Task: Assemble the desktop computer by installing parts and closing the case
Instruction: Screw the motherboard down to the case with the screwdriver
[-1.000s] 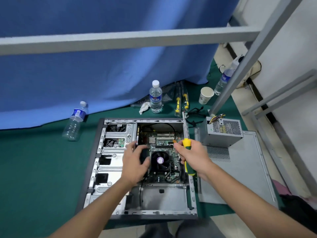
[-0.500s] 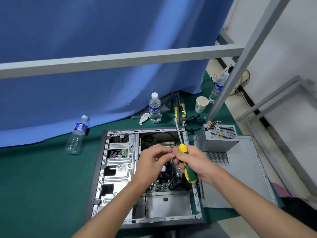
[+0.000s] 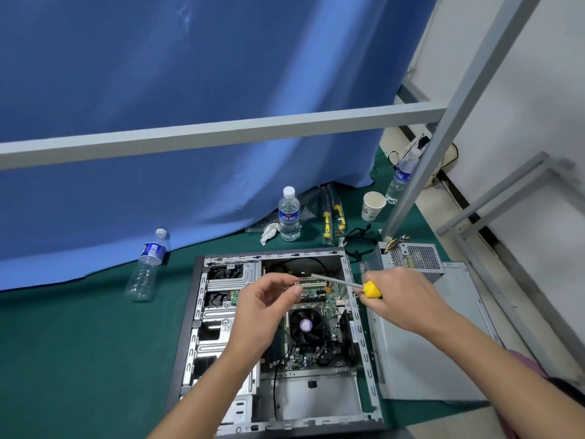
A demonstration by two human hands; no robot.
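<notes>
Head view: my right hand [image 3: 402,299] grips the yellow-handled screwdriver [image 3: 371,289], steel shaft level | my left hand [image 3: 269,299] pinches near its tip; what, I cannot tell | both hover over the open grey metal computer case [image 3: 202,315] on green cloth [image 3: 79,343] | grey power supply box [image 3: 411,258] beside it.

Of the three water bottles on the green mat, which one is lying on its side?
The left bottle, beside the blue curtain, lies tilted on its side. The middle bottle and the right bottle both stand upright.
</notes>
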